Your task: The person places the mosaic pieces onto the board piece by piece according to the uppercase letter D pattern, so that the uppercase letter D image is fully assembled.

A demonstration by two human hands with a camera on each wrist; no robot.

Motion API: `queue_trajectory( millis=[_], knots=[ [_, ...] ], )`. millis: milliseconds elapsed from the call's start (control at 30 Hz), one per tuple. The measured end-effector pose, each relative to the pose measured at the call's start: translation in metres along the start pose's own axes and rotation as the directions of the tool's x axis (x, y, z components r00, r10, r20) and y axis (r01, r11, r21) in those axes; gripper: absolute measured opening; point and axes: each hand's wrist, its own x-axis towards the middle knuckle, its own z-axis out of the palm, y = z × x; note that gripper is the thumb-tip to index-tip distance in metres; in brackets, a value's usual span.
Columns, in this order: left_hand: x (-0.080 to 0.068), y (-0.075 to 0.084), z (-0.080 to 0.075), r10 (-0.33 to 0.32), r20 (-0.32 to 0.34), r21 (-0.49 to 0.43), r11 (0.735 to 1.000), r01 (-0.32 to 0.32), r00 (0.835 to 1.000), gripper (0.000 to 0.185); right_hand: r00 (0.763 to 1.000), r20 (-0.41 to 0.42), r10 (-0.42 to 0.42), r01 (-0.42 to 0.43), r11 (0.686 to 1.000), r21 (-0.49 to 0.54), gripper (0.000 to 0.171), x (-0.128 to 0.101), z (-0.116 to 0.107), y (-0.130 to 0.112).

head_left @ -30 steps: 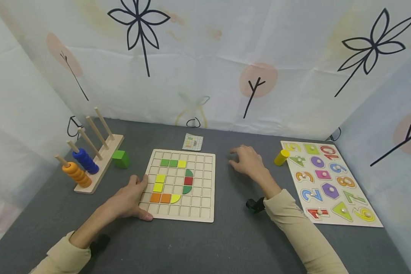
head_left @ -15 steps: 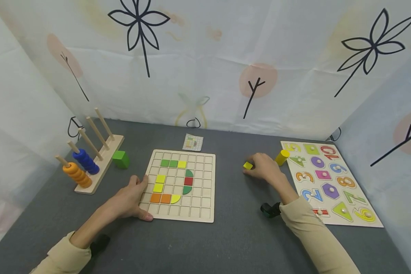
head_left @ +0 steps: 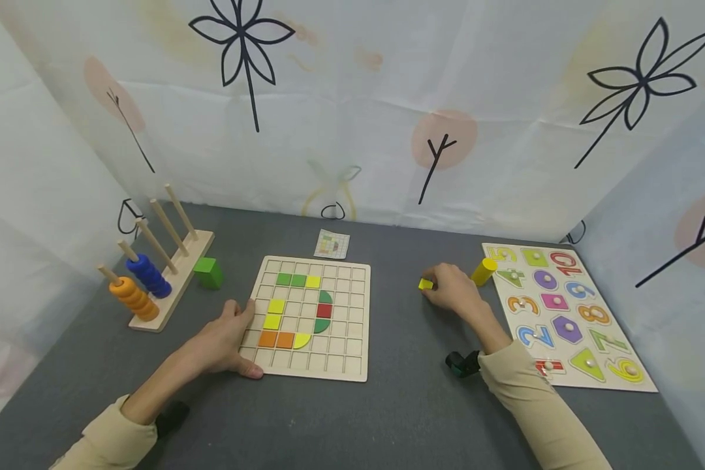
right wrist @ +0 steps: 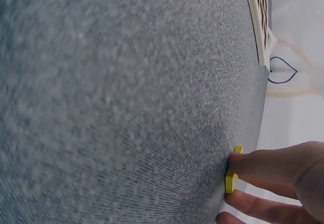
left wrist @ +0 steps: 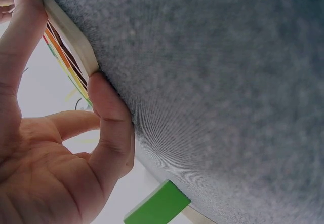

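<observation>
My left hand (head_left: 223,336) holds the wooden grid board (head_left: 343,352) by its near left corner, thumb on the front edge and fingers along the left side. Colored tiles lie in the grid: yellow squares (head_left: 272,322), green squares (head_left: 290,279), orange squares (head_left: 267,339), a red square (head_left: 324,311) and rounded green and yellow pieces. To the board's right, my right hand (head_left: 454,290) pinches a small yellow tile (right wrist: 231,181) down at the tabletop; fingers partly cover it. Just beyond that hand stands a yellow cylinder (head_left: 484,271).
A printed pattern card (head_left: 331,244) lies behind the board. At left are a peg stacker (head_left: 173,277) with orange and blue rings and a green block (head_left: 209,273). A number-and-shape puzzle board (head_left: 570,316) lies at right. Fabric walls (head_left: 358,130) border the table.
My right hand has shifted right and slightly nearer from beside the board, and now pinches a yellow tile. My left hand has stayed on the board.
</observation>
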Motion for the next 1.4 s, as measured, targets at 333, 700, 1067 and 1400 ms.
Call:
queue_trajectory(
  millis=[333,700,1067,1400],
  knots=[
    [0.000,0.001,-0.001,-0.001,0.003,0.005,1.000,0.001,1.000,0.137,0.999,-0.012,-0.042,0.042,0.999,0.023,0.028,0.001,0.007,-0.018],
    [0.000,0.001,-0.001,0.001,0.003,0.006,1.000,-0.001,1.000,0.138,0.992,-0.046,-0.116,0.117,0.993,0.011,0.026,0.009,0.017,-0.076],
    [0.001,0.001,-0.001,0.004,0.006,0.006,1.000,-0.004,1.000,0.138,0.972,0.001,-0.235,0.235,0.970,0.063,0.030,0.023,0.029,-0.138],
    [0.001,0.000,-0.001,-0.005,0.016,-0.014,1.000,0.006,1.000,0.138,0.943,0.067,-0.326,0.321,0.944,0.070,0.030,0.030,0.050,-0.189]
  ],
)
